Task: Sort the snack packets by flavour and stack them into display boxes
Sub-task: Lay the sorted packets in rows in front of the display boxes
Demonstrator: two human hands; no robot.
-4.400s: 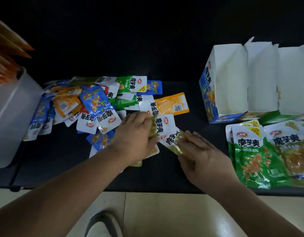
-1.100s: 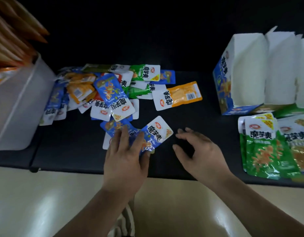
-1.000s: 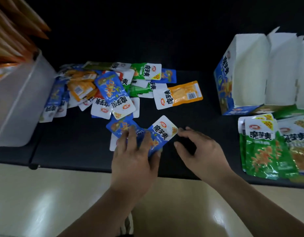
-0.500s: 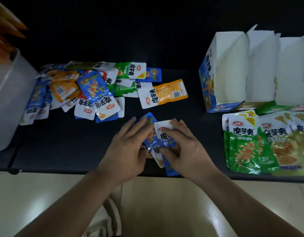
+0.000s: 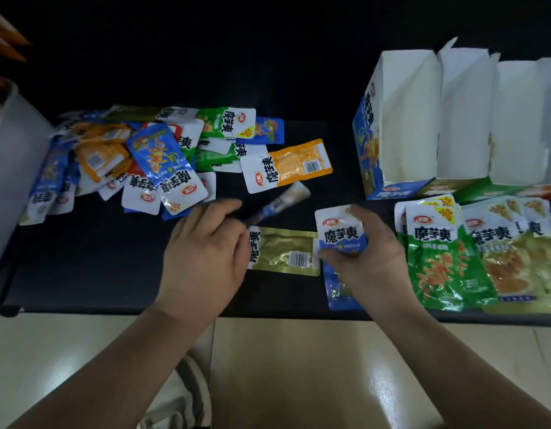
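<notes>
Hands have parted: left hand point(image 5: 206, 255) pinches a blurred blue packet point(image 5: 278, 202); right hand point(image 5: 371, 261) grips a blue stack point(image 5: 340, 234) in curled fingers.

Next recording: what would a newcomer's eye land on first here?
At the front of the table, the right hand grips blue packets and the left hand pinches a blurred packet. A gold packet lies flat between them. A mixed pile sprawls behind left; open display boxes stand right.
</notes>
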